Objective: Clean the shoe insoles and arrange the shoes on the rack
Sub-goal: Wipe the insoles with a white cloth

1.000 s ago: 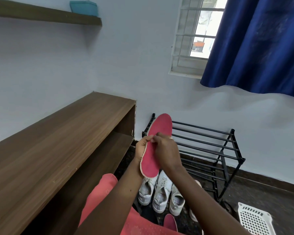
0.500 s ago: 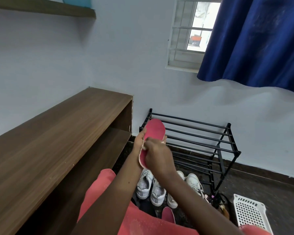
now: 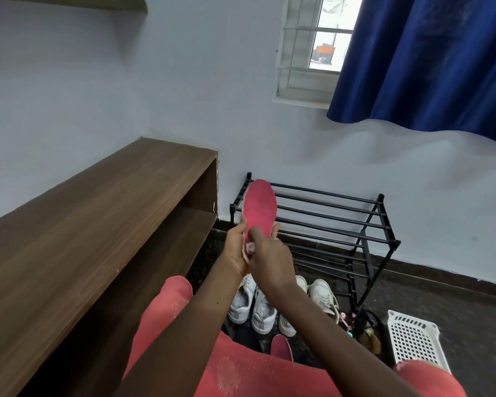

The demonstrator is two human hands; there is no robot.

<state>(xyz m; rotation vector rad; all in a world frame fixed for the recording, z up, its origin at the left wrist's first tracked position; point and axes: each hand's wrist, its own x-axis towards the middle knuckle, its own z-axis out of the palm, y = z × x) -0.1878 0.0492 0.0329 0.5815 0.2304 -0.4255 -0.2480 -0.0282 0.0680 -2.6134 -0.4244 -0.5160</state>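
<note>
A red insole [image 3: 260, 209] stands upright in front of me, toe end up. My left hand [image 3: 235, 246] grips its lower part from behind and the left. My right hand [image 3: 269, 260] lies over the heel end, thumb pressed on the red face, fingers curled round it. Whether a cloth is in that hand is hidden. Several white sneakers [image 3: 254, 306] sit on the dark floor below my hands. A second red insole [image 3: 281, 347] lies near my knee. The black metal shoe rack [image 3: 364, 224] stands bare against the wall behind.
A long brown wooden bench-shelf [image 3: 98, 224] runs along the left wall. A white perforated plastic basket [image 3: 414, 339] sits on the floor at the right, with small dark items [image 3: 368, 336] beside it. A blue curtain [image 3: 427, 61] hangs by the window.
My right hand has slid down the insole from its middle toward the heel, leaving more of the red toe end uncovered. The camera view has tilted slightly downward.
</note>
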